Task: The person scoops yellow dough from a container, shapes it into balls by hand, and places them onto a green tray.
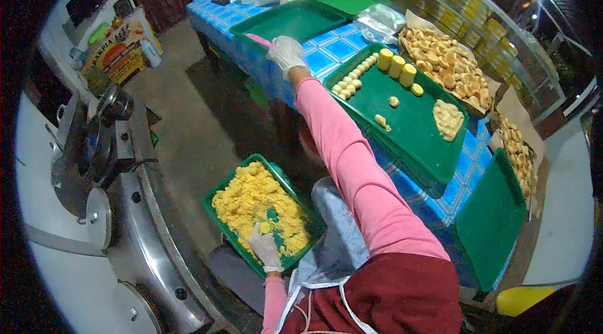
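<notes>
That yellow dough (251, 199) in the near-left tray (220, 224) looks soft, light and crumbly, so scoop under it and don't squeeze. Your left hand (265, 247) is pinching a small lump. Your right hand (286, 51) is far out by a pink tool (256, 38), can't tell if it's gripping.

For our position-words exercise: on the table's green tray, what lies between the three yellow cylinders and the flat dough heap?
One small round yellow piece lies there on the green tray; the head view shows it.
</notes>
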`<act>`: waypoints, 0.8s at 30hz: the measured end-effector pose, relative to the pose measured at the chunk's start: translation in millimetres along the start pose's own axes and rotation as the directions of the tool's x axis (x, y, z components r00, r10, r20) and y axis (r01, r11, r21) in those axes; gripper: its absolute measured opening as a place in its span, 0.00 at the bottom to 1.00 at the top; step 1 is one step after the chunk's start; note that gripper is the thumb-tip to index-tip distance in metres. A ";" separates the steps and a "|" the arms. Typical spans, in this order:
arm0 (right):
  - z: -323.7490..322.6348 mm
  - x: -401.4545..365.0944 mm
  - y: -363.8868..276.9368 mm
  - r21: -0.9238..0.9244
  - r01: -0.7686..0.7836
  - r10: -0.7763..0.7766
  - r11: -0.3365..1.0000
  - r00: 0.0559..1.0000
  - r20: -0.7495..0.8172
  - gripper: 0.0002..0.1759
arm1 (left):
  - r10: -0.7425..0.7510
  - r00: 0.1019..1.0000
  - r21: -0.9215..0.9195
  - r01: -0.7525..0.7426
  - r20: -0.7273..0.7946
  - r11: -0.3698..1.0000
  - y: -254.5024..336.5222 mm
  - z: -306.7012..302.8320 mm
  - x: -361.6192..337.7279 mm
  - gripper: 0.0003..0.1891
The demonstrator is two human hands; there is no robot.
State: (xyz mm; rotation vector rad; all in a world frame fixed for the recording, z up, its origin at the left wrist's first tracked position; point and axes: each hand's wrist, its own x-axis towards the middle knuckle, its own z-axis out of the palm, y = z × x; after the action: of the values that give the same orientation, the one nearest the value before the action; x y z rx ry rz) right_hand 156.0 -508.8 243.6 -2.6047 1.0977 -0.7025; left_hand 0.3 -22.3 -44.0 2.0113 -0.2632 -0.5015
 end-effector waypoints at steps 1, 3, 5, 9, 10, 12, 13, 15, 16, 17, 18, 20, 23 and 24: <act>-1.8 -0.1 -3.3 0.030 -0.052 0.051 0.998 0.998 0.029 0.15 | -0.058 0.998 -0.077 0.061 0.040 0.995 9.8 -3.3 -1.4 0.28; -3.5 1.6 -10.0 0.056 -0.079 0.077 0.995 0.996 0.047 0.16 | -0.060 0.998 0.086 0.061 -0.014 0.994 7.7 -1.9 2.0 0.28; -11.5 -5.0 -16.2 0.074 -0.093 0.083 0.993 0.988 0.128 0.18 | 0.000 0.998 0.117 0.007 -0.060 0.993 -10.2 2.2 4.5 0.27; -45.6 -76.0 -38.7 0.333 0.014 -0.028 0.943 0.999 0.038 0.24 | 0.063 0.998 0.193 -0.057 -0.026 0.980 14.0 -2.5 -2.5 0.24; -49.0 -101.6 -39.8 0.365 0.099 -0.113 0.926 0.993 0.017 0.26 | 0.109 0.994 0.177 -0.105 -0.013 0.979 4.7 0.7 4.8 0.24; -49.5 -163.6 -42.8 0.440 0.140 -0.203 0.887 0.974 0.100 0.32 | 0.320 0.942 0.259 -0.286 -0.097 0.922 7.2 5.9 -3.4 0.23; -50.3 -200.2 -44.9 0.468 0.094 -0.206 0.879 0.959 0.194 0.31 | 0.306 0.949 0.342 -0.263 -0.077 0.902 23.6 2.3 -7.1 0.23; -24.5 -272.2 -32.8 0.571 -0.103 -0.222 0.814 0.854 0.470 0.25 | 0.228 0.972 0.340 -0.195 -0.059 0.920 6.3 -1.6 -0.9 0.25; -5.0 -309.8 -20.3 0.568 0.072 -0.355 0.820 0.842 0.406 0.23 | 0.245 0.968 0.354 -0.209 -0.060 0.912 14.0 -6.1 -7.7 0.26; 19.5 -351.4 -1.1 0.532 0.047 -0.334 0.846 0.825 0.457 0.31 | 0.259 0.960 0.345 -0.211 -0.101 0.915 9.5 -5.1 -9.4 0.26; 44.0 -392.2 17.6 0.493 0.026 -0.311 0.870 0.805 0.506 0.41 | 0.288 0.948 0.332 -0.231 -0.137 0.915 7.6 -2.8 -7.7 0.27; 9.1 -431.3 11.7 0.298 -0.138 -0.159 0.944 0.602 0.782 0.37 | 0.272 0.956 0.385 -0.213 -0.106 0.898 14.5 -2.8 -8.4 0.27; -2.7 -460.9 18.2 0.192 0.122 -0.220 0.974 0.724 0.653 0.22 | 0.504 0.852 0.506 -0.375 -0.142 0.777 1.1 2.7 2.7 0.27; -3.9 -465.9 20.9 0.143 0.203 -0.248 0.969 0.764 0.595 0.18 | 0.480 0.871 0.517 -0.364 -0.106 0.775 0.0 -0.8 4.1 0.27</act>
State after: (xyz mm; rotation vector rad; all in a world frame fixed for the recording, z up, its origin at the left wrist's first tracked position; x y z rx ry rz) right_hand -140.5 -187.9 80.4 -2.6191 0.5488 0.0935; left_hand 4.3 -23.3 -44.6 2.3690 -0.7424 0.1144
